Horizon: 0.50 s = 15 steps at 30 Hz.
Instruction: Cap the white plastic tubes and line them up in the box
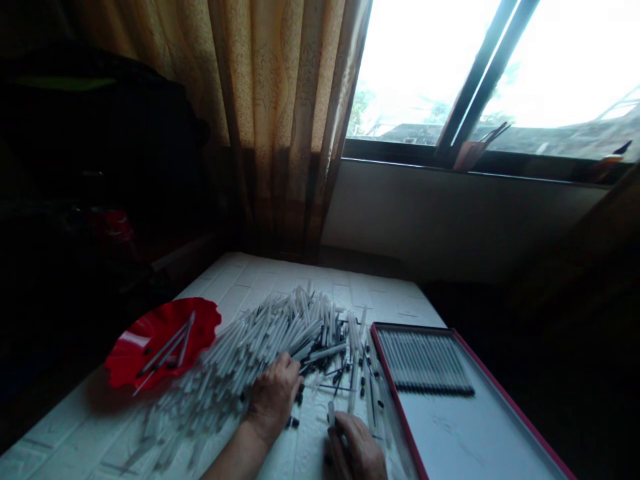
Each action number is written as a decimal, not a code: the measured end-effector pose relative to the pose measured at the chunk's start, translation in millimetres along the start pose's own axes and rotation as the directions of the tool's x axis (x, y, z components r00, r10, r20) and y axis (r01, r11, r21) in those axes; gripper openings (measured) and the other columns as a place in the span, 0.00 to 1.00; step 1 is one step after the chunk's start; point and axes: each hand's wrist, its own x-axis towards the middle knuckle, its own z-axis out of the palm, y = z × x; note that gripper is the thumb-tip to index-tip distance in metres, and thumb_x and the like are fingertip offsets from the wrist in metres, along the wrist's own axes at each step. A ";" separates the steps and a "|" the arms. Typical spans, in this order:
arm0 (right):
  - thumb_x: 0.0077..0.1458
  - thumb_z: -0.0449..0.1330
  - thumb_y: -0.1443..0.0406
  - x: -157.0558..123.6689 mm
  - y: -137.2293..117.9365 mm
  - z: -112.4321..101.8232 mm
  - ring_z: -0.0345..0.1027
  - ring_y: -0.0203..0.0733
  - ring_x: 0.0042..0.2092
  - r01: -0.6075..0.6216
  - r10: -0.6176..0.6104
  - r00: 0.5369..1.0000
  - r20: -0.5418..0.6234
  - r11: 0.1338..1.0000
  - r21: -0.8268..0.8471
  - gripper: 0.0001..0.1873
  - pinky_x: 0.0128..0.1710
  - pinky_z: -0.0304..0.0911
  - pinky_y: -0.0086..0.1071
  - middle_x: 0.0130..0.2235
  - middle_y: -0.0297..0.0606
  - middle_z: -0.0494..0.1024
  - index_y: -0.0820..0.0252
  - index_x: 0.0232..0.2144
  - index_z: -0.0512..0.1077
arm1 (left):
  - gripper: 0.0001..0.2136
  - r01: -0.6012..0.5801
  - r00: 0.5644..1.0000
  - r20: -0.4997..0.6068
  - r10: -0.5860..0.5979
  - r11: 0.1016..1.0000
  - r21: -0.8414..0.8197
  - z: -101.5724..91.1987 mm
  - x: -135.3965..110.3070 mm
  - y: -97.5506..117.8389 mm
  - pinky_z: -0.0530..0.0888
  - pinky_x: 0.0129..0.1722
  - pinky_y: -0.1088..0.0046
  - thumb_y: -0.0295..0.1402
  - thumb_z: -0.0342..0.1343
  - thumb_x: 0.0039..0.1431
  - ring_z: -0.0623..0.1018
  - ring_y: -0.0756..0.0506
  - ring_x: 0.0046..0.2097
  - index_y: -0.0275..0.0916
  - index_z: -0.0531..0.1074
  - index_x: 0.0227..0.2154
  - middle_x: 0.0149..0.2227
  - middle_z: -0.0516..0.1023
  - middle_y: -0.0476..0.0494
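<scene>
I have a clear tube (331,413) upright in the right hand (357,447), pinched between thumb and fingers at the near edge of the counter (400,303), just left of the tray; only its upper end shows above the grip. The left hand (275,393) is curled narrow against the near right side of a big heap of clear tubes (280,340). From here I cannot tell whether its fingers close on anything, since their tips are hidden. The heap spreads over the middle of the counter toward the near left, where it blurs.

Between the two hands I see small black caps (293,422) on the white, brick-patterned surface. Farther off, between heap and tray, lie thin dark rods (343,377), more black pieces and loose tubes.

On the right is a shallow tray (465,433) with a red rim. In its far part a row of tubes (425,360) lies side by side, black ends toward me; the near part shows a bare white bottom. On the left, next to the heap, a red wavy-edged bowl (203,330) holds a few tubes, lying at a slant.

Beyond the counter I make out a patterned curtain (280,100), a pale wall (390,213) and, far right, a bright window (415,67), with a small pot (469,155) on its sill.
</scene>
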 end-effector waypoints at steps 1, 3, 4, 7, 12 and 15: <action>0.66 0.47 0.60 -0.5 -0.4 0.7 0.77 0.43 0.34 -0.007 0.007 1.000 -0.001 1.000 0.005 0.13 0.33 0.73 0.30 0.33 0.40 0.79 0.56 0.42 0.71 | 0.05 -0.003 1.000 0.003 0.003 1.000 0.010 0.7 1.9 0.9 0.74 0.37 0.71 0.25 0.57 0.58 0.80 0.42 0.40 0.40 0.76 0.36 0.39 0.78 0.43; 0.66 0.48 0.61 -1.1 -1.2 0.7 0.77 0.43 0.34 -0.005 0.005 1.000 -0.008 1.000 0.016 0.13 0.33 0.73 0.30 0.34 0.40 0.80 0.56 0.42 0.71 | 0.05 -0.011 1.000 0.000 0.011 1.000 0.016 -0.3 2.6 1.0 0.74 0.37 0.72 0.25 0.56 0.59 0.80 0.43 0.39 0.39 0.76 0.34 0.38 0.78 0.43; 0.65 0.48 0.62 -1.4 -1.6 0.3 0.77 0.43 0.34 0.005 -0.004 1.000 -0.016 1.000 0.021 0.12 0.33 0.73 0.30 0.34 0.40 0.80 0.55 0.43 0.71 | 0.06 -0.014 1.000 -0.004 0.014 1.000 0.014 -2.1 1.2 -0.2 0.74 0.37 0.73 0.26 0.55 0.60 0.80 0.44 0.39 0.40 0.76 0.34 0.38 0.78 0.44; 0.65 0.49 0.64 -2.6 -3.3 -1.4 0.77 0.44 0.36 0.035 -0.034 0.998 -0.058 0.999 0.008 0.12 0.35 0.73 0.32 0.35 0.41 0.80 0.55 0.45 0.70 | 0.09 -0.021 0.999 -0.037 0.021 1.000 -0.010 -9.0 -10.7 -10.0 0.75 0.36 0.75 0.28 0.50 0.63 0.81 0.46 0.37 0.42 0.76 0.37 0.39 0.78 0.45; 0.65 0.47 0.62 -3.0 -7.9 -4.5 0.77 0.44 0.34 0.006 -0.007 1.000 -0.023 0.999 -0.038 0.16 0.31 0.73 0.30 0.36 0.42 0.79 0.54 0.49 0.72 | 0.15 -0.030 0.957 -0.283 -0.067 0.945 -0.326 -11.3 -52.3 -46.3 0.78 0.34 0.77 0.42 0.46 0.65 0.84 0.45 0.35 0.44 0.77 0.35 0.34 0.84 0.47; 0.65 0.46 0.64 -3.4 -9.3 -8.0 0.76 0.44 0.35 0.024 -0.021 0.999 0.038 0.998 -0.060 0.18 0.31 0.73 0.31 0.35 0.42 0.78 0.53 0.50 0.72 | 0.19 0.118 0.947 -0.195 -0.255 0.841 -0.528 -12.4 -76.4 -66.6 0.75 0.22 0.82 0.52 0.50 0.59 0.81 0.49 0.22 0.45 0.78 0.31 0.22 0.82 0.53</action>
